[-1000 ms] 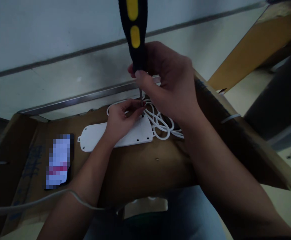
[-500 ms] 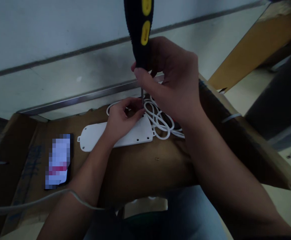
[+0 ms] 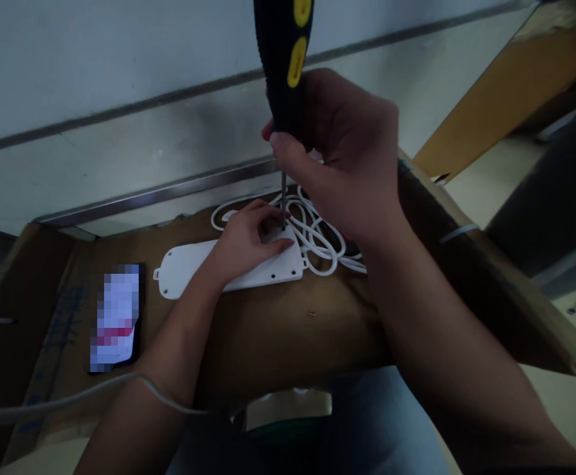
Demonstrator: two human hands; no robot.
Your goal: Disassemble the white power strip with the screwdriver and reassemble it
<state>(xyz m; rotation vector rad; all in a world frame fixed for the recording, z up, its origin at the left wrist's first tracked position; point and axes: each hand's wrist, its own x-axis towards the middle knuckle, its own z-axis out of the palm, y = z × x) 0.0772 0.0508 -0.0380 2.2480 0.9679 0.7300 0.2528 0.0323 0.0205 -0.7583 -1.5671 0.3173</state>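
The right hand (image 3: 347, 152) is clenched around a single black rubber-gripped screwdriver with yellow oval insets (image 3: 284, 59), holding it upright so the thin steel shaft (image 3: 283, 198) points straight down, its tip meeting the far part of a long white plastic power strip (image 3: 189, 268). The strip lies underside up on a flattened brown cardboard box (image 3: 262, 336), at the middle of the cardboard, with at least four small round holes showing and part of it hidden under the left hand (image 3: 248, 241). That hand is not grasping anything: it lies spread and pressed on the strip, fingers right beside the shaft, which seems to pin the strip against sliding. One white cable (image 3: 317, 234), looped in a loose bundle, sits just to the far right of the strip, out of the way. A single tiny brass screw (image 3: 311, 314) lies alone on the cardboard, nearer the person. Left of the strip lies one phone in a dark case (image 3: 117, 316), its screen blurred out, and one thin grey cable (image 3: 70, 396) crosses the near left
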